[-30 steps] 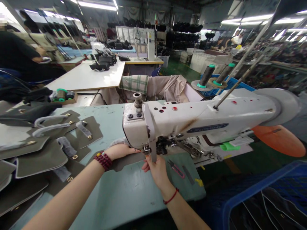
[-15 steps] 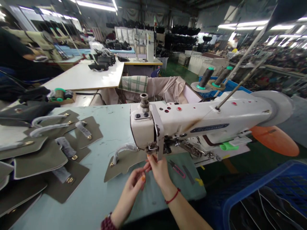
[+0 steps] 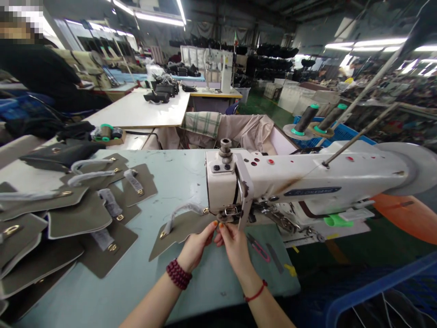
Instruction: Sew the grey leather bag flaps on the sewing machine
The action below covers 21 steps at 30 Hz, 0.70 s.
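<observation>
A grey-green leather panel [image 3: 177, 230] with a wrapped handle and gold rings lies under the head of a white sewing machine [image 3: 290, 182]. My left hand [image 3: 196, 246], with a dark red bead bracelet, rests on the panel's near edge, fingers curled and pinched by the needle area. My right hand [image 3: 234, 243], with a red string at the wrist, meets it fingertip to fingertip just below the presser foot [image 3: 232, 212]. What the fingertips pinch is too small to see.
Several similar panels [image 3: 78, 214] with handles lie piled at the left on the pale blue table [image 3: 177, 182]. Pink snips [image 3: 257, 246] lie right of my hands. Two thread cones [image 3: 305, 119] stand behind the machine. A person in black sits at far left. A blue crate [image 3: 382, 291] sits at lower right.
My left hand came off the far side of the panel, drew back, then moved up to meet my right hand at the needle. The view shifted slightly left.
</observation>
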{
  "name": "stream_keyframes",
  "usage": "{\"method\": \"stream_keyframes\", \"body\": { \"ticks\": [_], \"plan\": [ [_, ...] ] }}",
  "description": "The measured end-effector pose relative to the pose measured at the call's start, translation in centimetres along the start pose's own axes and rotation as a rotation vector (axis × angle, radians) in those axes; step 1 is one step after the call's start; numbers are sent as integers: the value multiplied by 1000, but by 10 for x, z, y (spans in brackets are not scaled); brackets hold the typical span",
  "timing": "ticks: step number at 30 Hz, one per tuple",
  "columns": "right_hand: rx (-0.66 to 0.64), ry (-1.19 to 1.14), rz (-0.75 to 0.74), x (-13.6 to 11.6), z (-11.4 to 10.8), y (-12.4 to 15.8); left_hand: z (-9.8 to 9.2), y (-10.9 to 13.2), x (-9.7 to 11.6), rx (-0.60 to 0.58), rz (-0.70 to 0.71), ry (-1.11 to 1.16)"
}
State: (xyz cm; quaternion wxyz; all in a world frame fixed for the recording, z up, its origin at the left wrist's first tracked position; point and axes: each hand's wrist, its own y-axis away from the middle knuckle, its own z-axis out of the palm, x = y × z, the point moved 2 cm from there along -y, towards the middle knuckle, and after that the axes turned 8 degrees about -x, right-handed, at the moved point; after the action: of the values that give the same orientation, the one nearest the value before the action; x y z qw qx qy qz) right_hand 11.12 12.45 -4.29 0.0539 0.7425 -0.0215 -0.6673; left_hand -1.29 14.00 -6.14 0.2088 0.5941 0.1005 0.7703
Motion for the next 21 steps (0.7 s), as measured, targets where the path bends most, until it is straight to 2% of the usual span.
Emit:
{"method": "stream_keyframes", "body": {
  "ticks": [7, 21],
  "plan": [
    [9, 5, -17, 4, -2, -3, 7, 2, 8, -44, -32, 10],
    [44, 14, 0, 4, 0, -2, 7, -7, 15, -3, -15, -8]
  ]
}}
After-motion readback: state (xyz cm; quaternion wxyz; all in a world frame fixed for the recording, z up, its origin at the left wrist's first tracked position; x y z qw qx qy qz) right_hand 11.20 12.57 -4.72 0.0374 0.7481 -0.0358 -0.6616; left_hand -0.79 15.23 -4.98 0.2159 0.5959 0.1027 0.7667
